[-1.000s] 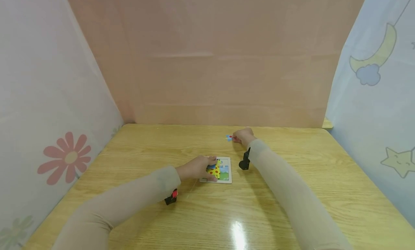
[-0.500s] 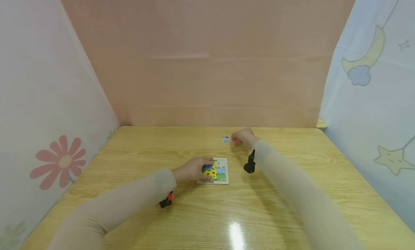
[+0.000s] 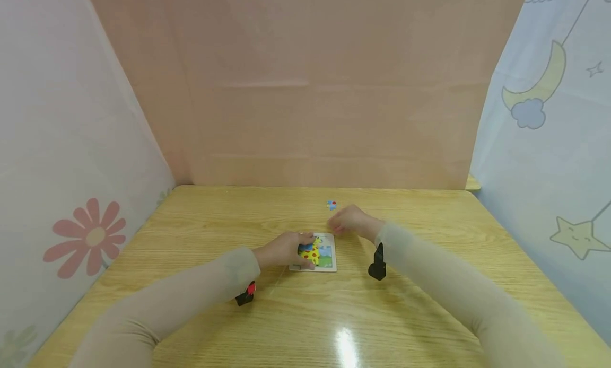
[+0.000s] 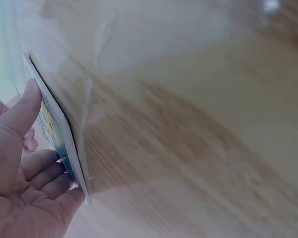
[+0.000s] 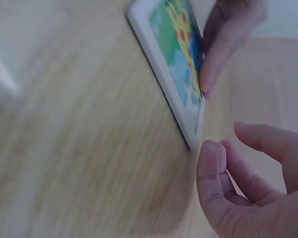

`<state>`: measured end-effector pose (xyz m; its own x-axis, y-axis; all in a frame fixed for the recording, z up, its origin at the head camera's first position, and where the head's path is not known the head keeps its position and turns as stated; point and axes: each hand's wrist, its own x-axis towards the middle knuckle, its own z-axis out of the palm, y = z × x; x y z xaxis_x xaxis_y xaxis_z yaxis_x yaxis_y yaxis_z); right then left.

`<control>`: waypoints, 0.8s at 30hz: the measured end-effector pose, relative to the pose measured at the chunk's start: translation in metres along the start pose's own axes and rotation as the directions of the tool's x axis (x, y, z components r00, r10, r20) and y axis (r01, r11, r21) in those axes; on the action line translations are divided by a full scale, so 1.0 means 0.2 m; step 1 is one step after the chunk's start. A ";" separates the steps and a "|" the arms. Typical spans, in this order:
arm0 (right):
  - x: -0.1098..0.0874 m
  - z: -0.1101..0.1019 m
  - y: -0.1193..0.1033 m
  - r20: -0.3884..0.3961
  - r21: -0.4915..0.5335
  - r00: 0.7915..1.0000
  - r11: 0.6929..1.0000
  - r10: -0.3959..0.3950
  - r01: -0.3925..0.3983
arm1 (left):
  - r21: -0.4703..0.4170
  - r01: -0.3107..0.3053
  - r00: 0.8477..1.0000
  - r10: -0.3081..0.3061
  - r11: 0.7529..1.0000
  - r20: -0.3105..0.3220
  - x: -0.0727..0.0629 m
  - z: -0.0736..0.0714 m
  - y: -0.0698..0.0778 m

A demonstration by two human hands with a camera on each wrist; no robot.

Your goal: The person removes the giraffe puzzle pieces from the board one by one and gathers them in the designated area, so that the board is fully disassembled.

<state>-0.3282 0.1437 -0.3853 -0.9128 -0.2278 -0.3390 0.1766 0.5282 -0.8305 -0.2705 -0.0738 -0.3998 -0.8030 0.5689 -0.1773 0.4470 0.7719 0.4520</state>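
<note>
A small framed jigsaw puzzle (image 3: 326, 257) with a yellow, red-spotted giraffe lies mid-table; its upper right part shows bare white. My left hand (image 3: 282, 249) grips the frame from the left, thumb on the near side and fingers on the far side. In the left wrist view, the left hand's thumb and fingers (image 4: 42, 171) hold opposite edges of the frame. Just beyond the frame's top right corner hovers my right hand (image 3: 350, 221), fingers loosely bent. The right wrist view shows a gap between its thumb and fingers (image 5: 213, 163), with nothing visible there.
A loose blue puzzle piece (image 3: 331, 204) with a red spot lies on the wooden table (image 3: 229, 211) beyond the right hand. A plain peach backdrop (image 3: 305, 119) stands behind the table, with patterned cloth walls at both sides.
My right hand has left the loose blue piece and come nearer, towards the puzzle's far right corner. The piece stays on the table. My left hand keeps its grip on the frame.
</note>
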 end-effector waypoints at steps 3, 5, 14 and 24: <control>-0.03 0.04 0.02 0.031 -0.058 0.999 0.998 0.027 -0.025 | 0.007 0.008 1.000 -0.008 1.000 0.010 0.00 -0.01 0.01; -0.05 0.06 0.03 0.043 -0.076 0.999 0.997 0.030 -0.026 | 0.013 0.011 1.000 -0.012 1.000 0.016 0.00 -0.01 0.01; -0.13 0.12 0.05 0.001 -0.258 0.998 0.964 -0.059 0.058 | -0.006 0.030 0.999 -0.030 1.000 0.032 0.00 -0.02 0.02; -0.17 0.16 0.05 -0.014 -0.360 0.989 0.924 -0.145 0.130 | 0.040 0.020 0.997 -0.017 0.999 -0.071 0.01 0.03 0.06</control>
<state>-0.2833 0.1308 -0.3957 -0.9338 -0.2905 -0.2087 -0.0885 0.7529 -0.6522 -0.2647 -0.0609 -0.3989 -0.8366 0.5339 -0.1229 0.4461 0.7941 0.4128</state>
